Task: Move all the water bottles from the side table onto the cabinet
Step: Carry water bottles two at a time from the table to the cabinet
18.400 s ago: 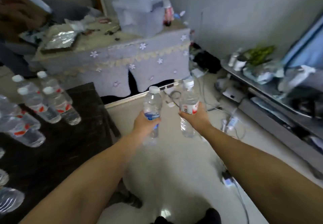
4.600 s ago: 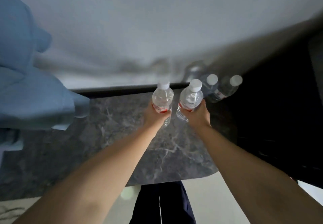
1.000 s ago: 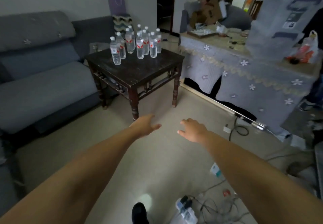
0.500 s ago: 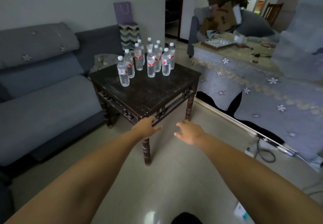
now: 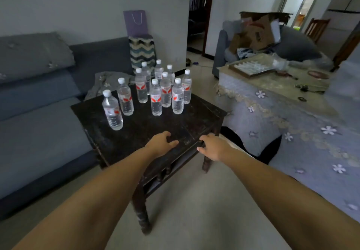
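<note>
Ten water bottles point(image 5: 156, 97) are standing upright on the dark bench point(image 5: 202, 121) at frame centre; both hands, left hand point(image 5: 161, 145) and right hand point(image 5: 213, 148), are hovering spread and empty below them.

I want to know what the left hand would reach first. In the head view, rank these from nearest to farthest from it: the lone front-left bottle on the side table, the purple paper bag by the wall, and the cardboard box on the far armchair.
From the left hand:
1. Front-left bottle, on the side table, ahead and left.
2. Purple paper bag, against the wall behind the table.
3. Cardboard box, far right on the armchair.
</note>
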Available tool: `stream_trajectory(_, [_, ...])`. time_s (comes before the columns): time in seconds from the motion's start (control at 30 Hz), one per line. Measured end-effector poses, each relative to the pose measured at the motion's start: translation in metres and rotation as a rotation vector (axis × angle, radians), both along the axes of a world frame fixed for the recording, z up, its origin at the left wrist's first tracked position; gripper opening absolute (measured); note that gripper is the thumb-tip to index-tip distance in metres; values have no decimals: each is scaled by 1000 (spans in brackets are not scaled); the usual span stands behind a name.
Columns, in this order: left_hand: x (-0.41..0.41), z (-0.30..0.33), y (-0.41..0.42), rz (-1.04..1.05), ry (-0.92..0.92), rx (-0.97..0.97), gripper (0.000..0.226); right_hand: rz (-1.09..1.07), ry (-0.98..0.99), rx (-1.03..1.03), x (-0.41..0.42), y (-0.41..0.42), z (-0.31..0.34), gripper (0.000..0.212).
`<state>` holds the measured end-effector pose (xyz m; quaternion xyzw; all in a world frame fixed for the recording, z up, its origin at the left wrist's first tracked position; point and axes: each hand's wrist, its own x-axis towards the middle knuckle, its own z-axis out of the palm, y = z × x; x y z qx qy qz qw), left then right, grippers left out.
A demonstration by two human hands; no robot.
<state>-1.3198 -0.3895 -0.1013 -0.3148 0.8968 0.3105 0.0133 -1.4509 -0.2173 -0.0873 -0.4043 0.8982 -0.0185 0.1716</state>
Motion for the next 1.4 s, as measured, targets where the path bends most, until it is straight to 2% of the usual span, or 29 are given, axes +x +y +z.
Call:
stream_trajectory(0.2, [-96,-15,-35,-3,-7,84,65,-35,-34,67,-119,-49,3,55])
stream_trajectory(0.4, [-156,-39,-115,75,-19,115,65,36,-23,78,-173,-121,-22,51])
stream_trajectory(0.6, [-225,-50,-174,67,24,200,69,-54,-66,64,-241,-192,-29,50])
stream_trajectory(0.77, [-266,-64,-198,67,180,373,68,-200,-123,-44,-287,-232,-46,47])
stream_trajectory(0.83, [-279,-74,-205,80,244,441,65,-270,-174,-96,-302,-245,-57,52])
stream_trajectory(0.97, [-299,-93,-212,160,323,542,82,-371,-293,-250,-327,-272,-76,73])
stream_trajectory(1.1, [-320,-105,-215,266,335,500,74,-374,-513,-491,-349,-299,-95,95])
stream_trajectory(1.2, [-327,-113,-215,348,318,482,80,-356,-647,-642,-363,-323,-110,98])
stream_trajectory(1.33, [-332,-119,-213,498,372,517,78,-391,-676,-737,-369,-343,-131,99])
stream_trajectory(1.4, [-338,-117,-212,557,389,504,78,-409,-659,-743,-371,-346,-138,93])
